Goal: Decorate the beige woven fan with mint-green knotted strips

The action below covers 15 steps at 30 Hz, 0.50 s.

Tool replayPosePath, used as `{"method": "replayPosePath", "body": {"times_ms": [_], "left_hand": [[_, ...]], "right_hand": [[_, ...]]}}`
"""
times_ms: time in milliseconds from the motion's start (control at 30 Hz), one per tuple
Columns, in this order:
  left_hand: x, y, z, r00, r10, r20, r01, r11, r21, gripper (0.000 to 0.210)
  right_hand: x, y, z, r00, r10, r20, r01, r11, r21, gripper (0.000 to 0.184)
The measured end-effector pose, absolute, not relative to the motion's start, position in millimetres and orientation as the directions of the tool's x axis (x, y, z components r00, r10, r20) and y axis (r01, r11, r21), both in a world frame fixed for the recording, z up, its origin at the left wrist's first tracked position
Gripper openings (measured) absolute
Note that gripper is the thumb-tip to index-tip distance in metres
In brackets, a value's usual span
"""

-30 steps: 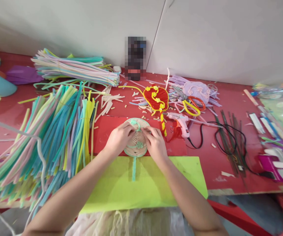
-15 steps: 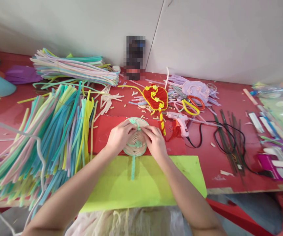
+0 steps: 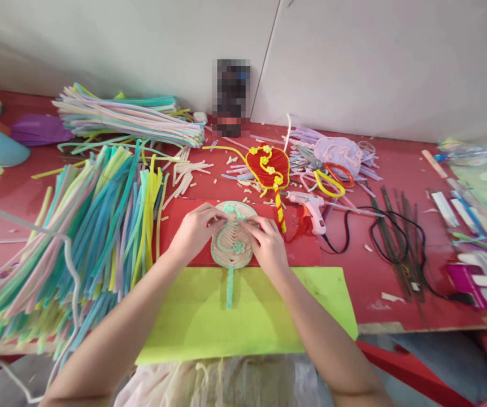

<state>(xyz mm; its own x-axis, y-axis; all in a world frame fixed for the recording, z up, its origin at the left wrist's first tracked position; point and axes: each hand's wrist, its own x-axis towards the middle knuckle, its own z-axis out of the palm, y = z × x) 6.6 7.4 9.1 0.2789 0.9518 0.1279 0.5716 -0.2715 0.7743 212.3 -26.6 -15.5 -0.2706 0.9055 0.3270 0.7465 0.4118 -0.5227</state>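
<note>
The red table (image 3: 353, 282) is occupied at the wearer's left by a large bundle of coloured chenille stems (image 3: 112, 215). The near edge is overlaid by a yellow-green sheet (image 3: 247, 333), beyond which a red board (image 3: 305, 251) is placed. A pale oval fan (image 3: 235, 234) with a green rim is situated directly between the hands, its blade seen over the board and its handle (image 3: 229, 291) over the sheet. Its long axis is directed toward the wearer's body, handle nearest. Whether the blade is rested flat or slightly raised cannot be told. The upper half is flanked by the left hand (image 3: 196, 229) and the right hand (image 3: 268, 240), at almost equal nearness; the midline is approached slightly more closely by the right fingertips. The green trim (image 3: 222, 240) is apparently pinched at its upper end by the right hand. The left fingers are drawn together beside the upper trim, but whether anything is gripped cannot be told. Farther right, a pink glue gun (image 3: 311, 209) is laid. Low on the blade, a small green flower (image 3: 238, 247) is displayed.
</note>
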Motion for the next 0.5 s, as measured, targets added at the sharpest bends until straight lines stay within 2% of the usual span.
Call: {"method": "replayPosePath", "body": {"times_ms": [200,500], "left_hand": [[-5.3,9.7,11.1,0.385,0.921,-0.068,0.643,-0.215,0.735,0.009],[3.8,4.3,13.5,0.327,0.943,-0.062,0.720,-0.207,0.662,0.008]], "right_hand": [[211.9,-26.0,-14.2,-0.268,0.904,0.333,0.728,0.417,-0.545,0.037],[211.9,-26.1,-13.5,-0.245,0.903,0.354,0.710,0.415,-0.569,0.033]]}}
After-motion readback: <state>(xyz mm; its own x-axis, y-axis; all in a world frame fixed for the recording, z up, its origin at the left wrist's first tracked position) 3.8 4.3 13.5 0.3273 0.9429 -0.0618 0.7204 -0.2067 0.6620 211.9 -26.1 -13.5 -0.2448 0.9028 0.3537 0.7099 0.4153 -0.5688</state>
